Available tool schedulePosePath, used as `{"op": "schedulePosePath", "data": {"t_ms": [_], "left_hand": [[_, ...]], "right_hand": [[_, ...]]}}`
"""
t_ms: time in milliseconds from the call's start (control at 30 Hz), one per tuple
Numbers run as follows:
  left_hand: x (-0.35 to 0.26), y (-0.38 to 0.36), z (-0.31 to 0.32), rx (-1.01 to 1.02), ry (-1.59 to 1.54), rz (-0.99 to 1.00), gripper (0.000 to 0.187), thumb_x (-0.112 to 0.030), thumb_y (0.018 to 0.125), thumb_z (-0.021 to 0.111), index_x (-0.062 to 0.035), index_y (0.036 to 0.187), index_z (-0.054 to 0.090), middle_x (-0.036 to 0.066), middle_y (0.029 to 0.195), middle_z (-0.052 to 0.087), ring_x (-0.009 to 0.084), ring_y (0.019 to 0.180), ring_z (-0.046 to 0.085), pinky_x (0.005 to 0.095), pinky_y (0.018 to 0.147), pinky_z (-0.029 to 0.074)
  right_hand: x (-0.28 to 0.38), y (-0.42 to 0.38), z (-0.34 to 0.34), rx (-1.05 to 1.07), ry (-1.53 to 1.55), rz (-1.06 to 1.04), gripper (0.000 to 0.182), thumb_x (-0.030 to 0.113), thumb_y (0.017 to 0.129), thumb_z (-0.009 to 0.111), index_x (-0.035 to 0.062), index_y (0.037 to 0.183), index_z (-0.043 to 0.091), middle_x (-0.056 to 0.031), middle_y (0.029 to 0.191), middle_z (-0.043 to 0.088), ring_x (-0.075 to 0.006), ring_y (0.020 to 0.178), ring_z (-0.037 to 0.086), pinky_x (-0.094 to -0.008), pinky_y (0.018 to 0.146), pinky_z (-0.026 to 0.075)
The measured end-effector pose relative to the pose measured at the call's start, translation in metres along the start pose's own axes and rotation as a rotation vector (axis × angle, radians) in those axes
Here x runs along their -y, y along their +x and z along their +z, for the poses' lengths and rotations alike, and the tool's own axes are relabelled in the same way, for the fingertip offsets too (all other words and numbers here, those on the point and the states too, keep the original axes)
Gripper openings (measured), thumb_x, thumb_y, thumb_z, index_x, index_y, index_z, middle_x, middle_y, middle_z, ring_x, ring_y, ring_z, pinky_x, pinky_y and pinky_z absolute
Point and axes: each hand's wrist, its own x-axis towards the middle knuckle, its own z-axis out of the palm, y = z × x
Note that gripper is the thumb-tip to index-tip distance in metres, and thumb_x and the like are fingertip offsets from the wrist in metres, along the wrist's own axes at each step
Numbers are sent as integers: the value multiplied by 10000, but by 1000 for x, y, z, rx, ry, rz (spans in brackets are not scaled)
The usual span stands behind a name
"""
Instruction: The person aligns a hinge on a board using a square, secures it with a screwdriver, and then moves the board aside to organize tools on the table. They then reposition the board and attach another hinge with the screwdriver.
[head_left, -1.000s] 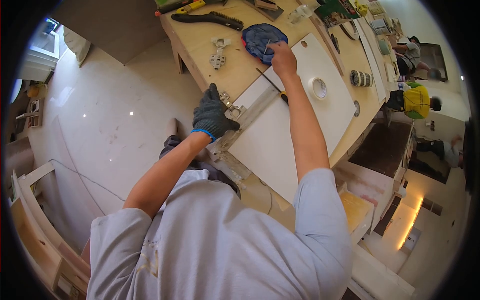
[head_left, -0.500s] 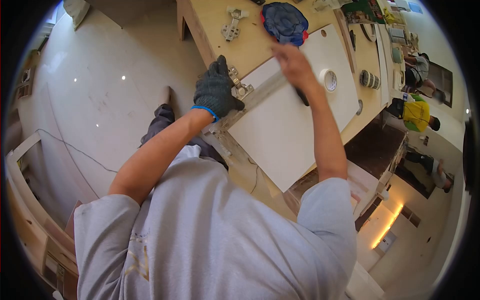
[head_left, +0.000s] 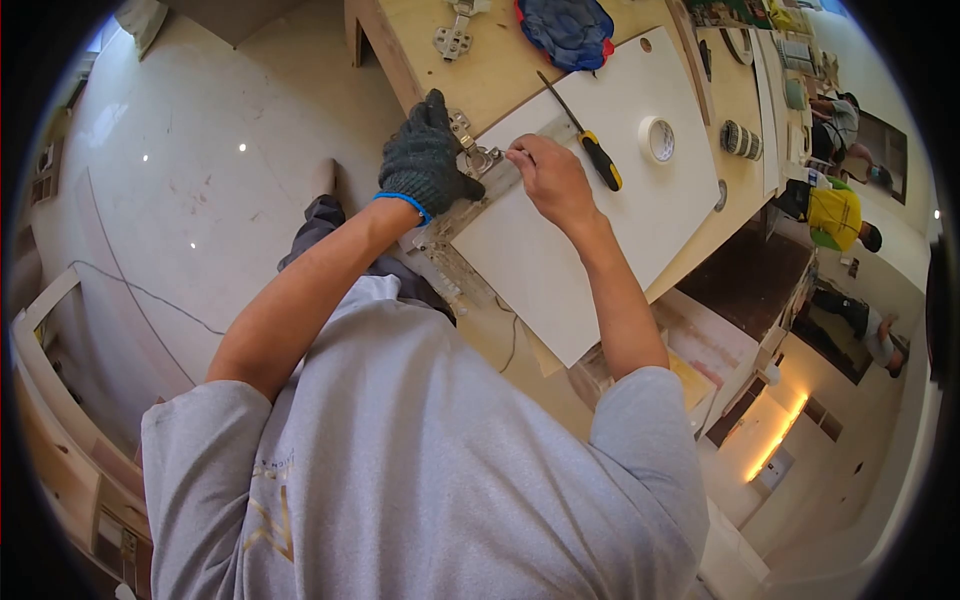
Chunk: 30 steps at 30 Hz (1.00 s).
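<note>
My left hand point(head_left: 425, 158), in a dark knit glove with a blue cuff, is closed around a metal cabinet hinge point(head_left: 481, 160) at the edge of a white panel point(head_left: 560, 285). Close beside the hinge, my bare right hand point(head_left: 552, 183) has its thumb and forefinger pinched together. Whatever small thing may be between those fingertips is too small to name. A screwdriver point(head_left: 603, 163) with a yellow and black handle lies on the panel, just past my right hand. Farther off, a second hinge point(head_left: 454, 42) rests on the wooden tabletop point(head_left: 490, 85).
On the panel stands a roll of white tape point(head_left: 657, 140). A blue cloth item point(head_left: 565, 35) lies at its far edge, and a patterned roll point(head_left: 741, 140) sits to the right. Several people, one in a yellow top point(head_left: 834, 215), are in the background. A cable point(head_left: 150, 292) crosses the floor.
My right hand has come down and left to the hinge. The screwdriver, mostly hidden behind that arm before, now shows whole on the panel. My left hand stays at the hinge.
</note>
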Motion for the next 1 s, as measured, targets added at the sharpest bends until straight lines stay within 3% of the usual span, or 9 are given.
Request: {"op": "schedulePosePath", "data": {"t_ms": [800,1000], "left_hand": [[2,-1,0,-27,-46,13,1354,-390,553,947,54,1563,163,305,1515,382,434,1376,436,490,1104,402],[2,-1,2,-58,-56,14,1346,-413,526,956,61,1549,221,250,1445,464,399,1314,494,477,1082,415]], "right_hand": [[-8,12,10,36,-277,-250,71,141,922,641,71,909,632,-117,853,609,-357,814,640,-457,707,511],[-14,17,13,-8,-288,-350,26,74,876,559,90,867,578,-119,814,579,-364,758,637,-490,630,511]]}}
